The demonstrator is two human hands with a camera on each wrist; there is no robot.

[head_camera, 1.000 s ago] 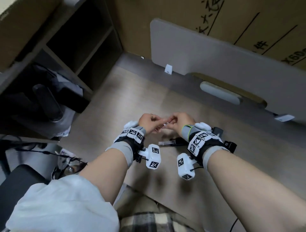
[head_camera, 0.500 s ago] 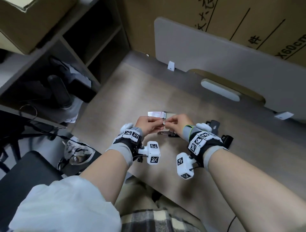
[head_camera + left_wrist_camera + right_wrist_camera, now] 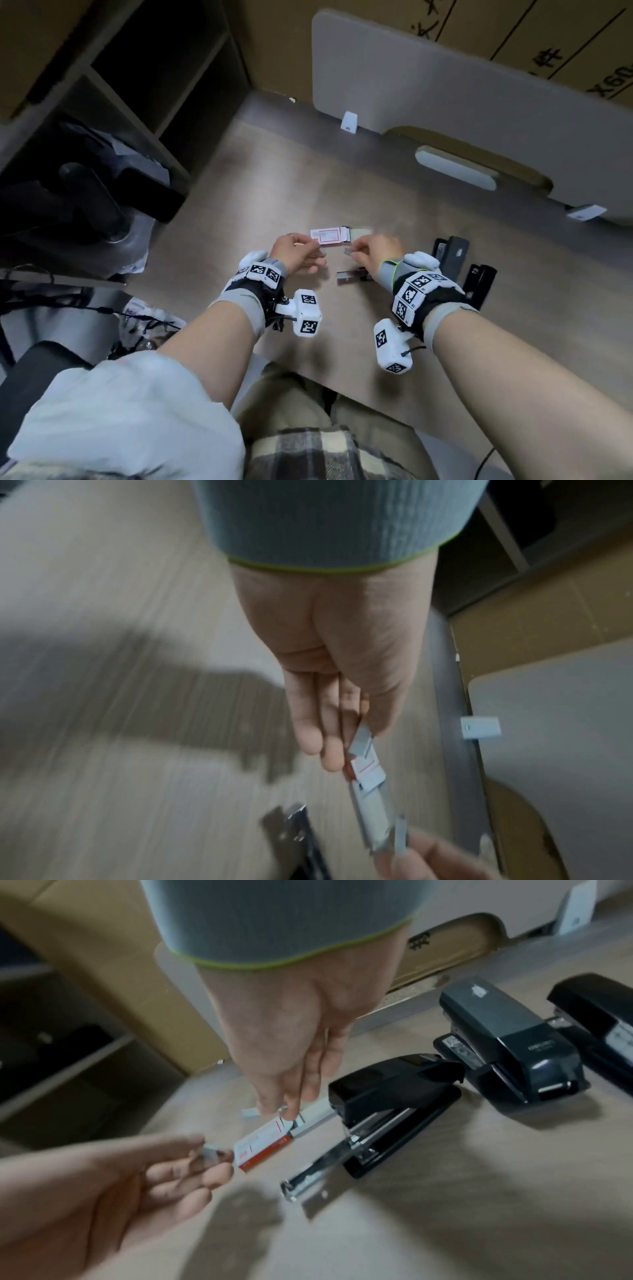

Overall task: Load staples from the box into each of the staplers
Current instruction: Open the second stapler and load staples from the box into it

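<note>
Right hand (image 3: 291, 1053) pinching short staple strip (image 3: 348, 252), left hand (image 3: 143, 1177) pinching another piece beside staple box (image 3: 265, 1144) lying on desk (image 3: 274, 178) by open stapler (image 3: 387, 1110); risk: strip crumbling or dropping, blurred grip.

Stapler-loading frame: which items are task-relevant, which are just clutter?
Job:
- staple box, drawer slid out
- staples pinched in left hand and right hand
- open stapler
- grey stapler
- far black stapler

Lying about:
- divider panel
- white clip
- cardboard boxes
- shelf unit
</note>
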